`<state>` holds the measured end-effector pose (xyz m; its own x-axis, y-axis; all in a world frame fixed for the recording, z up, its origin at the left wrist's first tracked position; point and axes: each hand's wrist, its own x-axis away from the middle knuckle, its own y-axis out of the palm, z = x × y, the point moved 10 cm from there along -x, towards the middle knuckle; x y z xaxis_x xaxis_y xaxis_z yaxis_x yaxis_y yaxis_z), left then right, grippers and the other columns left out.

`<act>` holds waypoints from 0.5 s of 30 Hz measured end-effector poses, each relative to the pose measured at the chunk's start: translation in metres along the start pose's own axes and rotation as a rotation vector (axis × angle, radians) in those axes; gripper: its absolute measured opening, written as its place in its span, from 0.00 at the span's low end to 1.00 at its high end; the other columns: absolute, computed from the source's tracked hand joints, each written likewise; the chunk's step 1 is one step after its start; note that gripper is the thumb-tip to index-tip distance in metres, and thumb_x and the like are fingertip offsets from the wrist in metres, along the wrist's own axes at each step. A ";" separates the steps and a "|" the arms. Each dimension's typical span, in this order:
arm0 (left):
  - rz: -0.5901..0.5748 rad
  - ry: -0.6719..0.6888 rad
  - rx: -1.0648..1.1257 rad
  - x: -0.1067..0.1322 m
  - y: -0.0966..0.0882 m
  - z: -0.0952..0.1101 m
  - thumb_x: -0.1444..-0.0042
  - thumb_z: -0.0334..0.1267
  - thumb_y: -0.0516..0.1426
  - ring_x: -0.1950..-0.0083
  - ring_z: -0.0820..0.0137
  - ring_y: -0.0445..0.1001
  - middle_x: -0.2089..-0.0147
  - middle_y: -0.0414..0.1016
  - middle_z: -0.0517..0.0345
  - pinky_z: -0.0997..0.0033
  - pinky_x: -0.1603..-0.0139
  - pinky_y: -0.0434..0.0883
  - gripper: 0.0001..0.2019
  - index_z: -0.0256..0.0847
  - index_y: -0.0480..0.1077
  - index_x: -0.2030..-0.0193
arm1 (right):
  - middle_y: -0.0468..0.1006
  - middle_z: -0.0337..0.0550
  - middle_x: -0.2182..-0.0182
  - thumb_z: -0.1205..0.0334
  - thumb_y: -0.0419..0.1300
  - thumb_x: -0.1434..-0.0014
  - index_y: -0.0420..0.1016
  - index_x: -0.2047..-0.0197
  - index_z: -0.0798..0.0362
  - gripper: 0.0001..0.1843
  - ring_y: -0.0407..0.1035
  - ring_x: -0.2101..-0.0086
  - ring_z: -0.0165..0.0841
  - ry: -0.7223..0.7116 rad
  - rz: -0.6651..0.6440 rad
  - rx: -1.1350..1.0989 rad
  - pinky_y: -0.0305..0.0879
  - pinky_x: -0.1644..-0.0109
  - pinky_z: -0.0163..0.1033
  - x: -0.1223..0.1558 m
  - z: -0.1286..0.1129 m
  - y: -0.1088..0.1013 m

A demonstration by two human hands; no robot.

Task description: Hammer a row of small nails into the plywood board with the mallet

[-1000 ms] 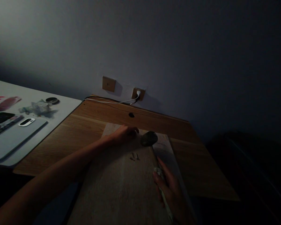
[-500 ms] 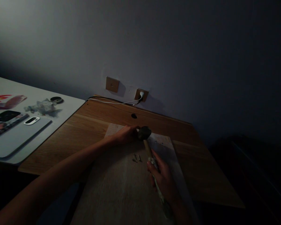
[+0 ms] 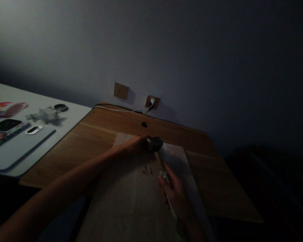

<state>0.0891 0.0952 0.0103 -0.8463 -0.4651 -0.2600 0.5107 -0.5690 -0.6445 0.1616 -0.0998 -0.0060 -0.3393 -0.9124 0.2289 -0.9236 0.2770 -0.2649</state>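
Observation:
My right hand [image 3: 175, 190] is wrapped round the handle of a hammer [image 3: 156, 144], whose dark head is over the far part of a wooden board [image 3: 131, 198]. Close beside the hammer head, on its left, my left hand [image 3: 138, 144] has its fingers curled together low at the board. Whatever those fingers pinch is hidden by the hand and the hammer head. Several small nails [image 3: 147, 170] lie loose on the board, between my two hands and nearer to me. The hammer handle slants down toward the lower right, partly wrapped in something pale.
The board lies on a wooden desk [image 3: 73, 148] against a wall. Cables [image 3: 116, 108] run along its back edge to a socket [image 3: 153, 102]. On a white table [image 3: 75, 111] at left lie two phone-like devices, crumpled plastic [image 3: 46, 115] and a round dark lid [image 3: 61, 107].
Almost nothing differs. The hammer head sits very slightly lower, and both hands keep their places.

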 end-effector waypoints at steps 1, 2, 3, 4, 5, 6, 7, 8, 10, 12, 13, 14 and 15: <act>0.000 -0.014 -0.006 0.001 -0.003 0.000 0.44 0.29 0.60 0.61 0.68 0.77 0.59 0.80 0.57 0.73 0.61 0.68 0.21 0.40 0.68 0.43 | 0.64 0.28 0.79 0.43 0.58 0.36 0.54 0.25 0.56 0.44 0.55 0.86 0.23 0.001 0.011 0.002 0.54 0.87 0.28 0.003 0.001 -0.002; 0.002 -0.030 -0.018 0.003 -0.006 0.002 0.46 0.29 0.60 0.61 0.69 0.76 0.58 0.79 0.57 0.74 0.62 0.67 0.21 0.40 0.68 0.44 | 0.64 0.28 0.79 0.43 0.58 0.36 0.55 0.25 0.56 0.43 0.54 0.86 0.23 0.006 0.028 0.002 0.54 0.87 0.27 0.007 0.003 -0.006; 0.003 -0.042 -0.034 0.004 -0.010 0.004 0.47 0.30 0.61 0.62 0.69 0.75 0.59 0.78 0.57 0.75 0.63 0.66 0.20 0.40 0.69 0.46 | 0.64 0.29 0.80 0.43 0.58 0.36 0.57 0.26 0.56 0.42 0.54 0.86 0.23 0.016 0.048 0.001 0.53 0.87 0.27 0.012 0.005 -0.010; -0.016 -0.042 -0.043 0.006 -0.013 0.008 0.48 0.30 0.62 0.62 0.70 0.74 0.59 0.77 0.58 0.75 0.65 0.66 0.19 0.39 0.70 0.48 | 0.64 0.29 0.80 0.43 0.58 0.36 0.58 0.26 0.55 0.42 0.53 0.86 0.23 0.032 0.065 -0.001 0.52 0.87 0.27 0.018 0.009 -0.015; -0.059 -0.032 -0.040 0.007 -0.012 0.013 0.49 0.31 0.63 0.63 0.70 0.73 0.60 0.76 0.58 0.76 0.66 0.65 0.17 0.39 0.71 0.51 | 0.64 0.29 0.80 0.42 0.59 0.36 0.59 0.27 0.54 0.41 0.53 0.86 0.23 0.052 0.078 -0.001 0.51 0.87 0.26 0.023 0.013 -0.019; -0.129 -0.011 -0.023 0.009 -0.009 0.018 0.49 0.31 0.63 0.64 0.71 0.73 0.62 0.76 0.59 0.76 0.66 0.65 0.15 0.39 0.72 0.53 | 0.64 0.29 0.80 0.42 0.59 0.37 0.60 0.27 0.53 0.41 0.53 0.86 0.23 0.075 0.074 0.003 0.50 0.87 0.26 0.029 0.018 -0.021; -0.214 0.014 0.004 0.011 -0.003 0.025 0.49 0.31 0.63 0.65 0.71 0.72 0.63 0.75 0.59 0.76 0.67 0.65 0.13 0.39 0.73 0.56 | 0.63 0.29 0.81 0.42 0.60 0.37 0.60 0.27 0.53 0.41 0.53 0.86 0.23 0.091 0.061 0.012 0.50 0.87 0.27 0.033 0.022 -0.023; -0.295 0.038 0.029 0.014 0.003 0.030 0.49 0.31 0.63 0.65 0.71 0.73 0.63 0.76 0.60 0.76 0.66 0.65 0.11 0.39 0.74 0.57 | 0.62 0.28 0.82 0.42 0.60 0.38 0.61 0.27 0.53 0.41 0.53 0.87 0.24 0.099 0.049 0.022 0.51 0.87 0.27 0.037 0.025 -0.024; -0.414 0.083 0.050 0.019 0.012 0.039 0.50 0.31 0.65 0.64 0.71 0.74 0.62 0.77 0.59 0.76 0.65 0.67 0.10 0.39 0.77 0.59 | 0.62 0.28 0.83 0.42 0.60 0.38 0.62 0.28 0.54 0.41 0.53 0.87 0.24 0.106 0.050 0.036 0.51 0.86 0.28 0.043 0.030 -0.027; -0.460 0.135 0.044 0.021 0.017 0.045 0.50 0.32 0.67 0.62 0.70 0.75 0.61 0.79 0.58 0.75 0.62 0.68 0.08 0.41 0.79 0.61 | 0.65 0.29 0.82 0.42 0.60 0.38 0.63 0.28 0.53 0.41 0.53 0.86 0.24 0.104 0.083 0.036 0.51 0.86 0.28 0.046 0.032 -0.029; -0.465 0.165 0.041 0.022 0.019 0.048 0.49 0.33 0.68 0.61 0.69 0.75 0.61 0.79 0.57 0.75 0.60 0.68 0.07 0.42 0.80 0.63 | 0.66 0.30 0.81 0.42 0.61 0.38 0.64 0.29 0.53 0.40 0.53 0.86 0.23 0.108 0.106 0.031 0.50 0.86 0.28 0.046 0.034 -0.031; -0.467 0.197 0.044 0.023 0.020 0.052 0.50 0.34 0.69 0.60 0.69 0.76 0.61 0.80 0.57 0.75 0.59 0.69 0.06 0.43 0.81 0.64 | 0.67 0.31 0.79 0.42 0.61 0.39 0.65 0.29 0.51 0.40 0.53 0.86 0.23 0.118 0.125 0.025 0.50 0.86 0.28 0.047 0.036 -0.031; -0.465 0.223 0.053 0.023 0.021 0.054 0.50 0.35 0.70 0.60 0.69 0.76 0.62 0.80 0.57 0.75 0.58 0.69 0.05 0.44 0.82 0.65 | 0.67 0.32 0.78 0.41 0.61 0.39 0.66 0.30 0.51 0.39 0.54 0.86 0.24 0.129 0.141 0.021 0.50 0.87 0.28 0.047 0.038 -0.032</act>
<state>0.0884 0.0359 0.0298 -0.9945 -0.0023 -0.1051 0.0749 -0.7173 -0.6928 0.1818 -0.1626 -0.0224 -0.4868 -0.8182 0.3060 -0.8617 0.3924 -0.3218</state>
